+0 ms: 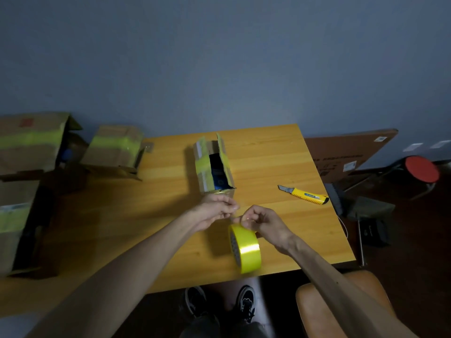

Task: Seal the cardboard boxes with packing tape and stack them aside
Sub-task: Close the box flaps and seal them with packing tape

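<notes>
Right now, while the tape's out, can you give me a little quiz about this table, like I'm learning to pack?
1. True or false: the box on the table is sealed shut.
2. What lies to the right of the box? A) knife B) scissors C) pen
3. Fill in: the roll of tape is ____ in colour.
Key: 1 false, its top flaps stand open. 2 A. 3 yellow.
</notes>
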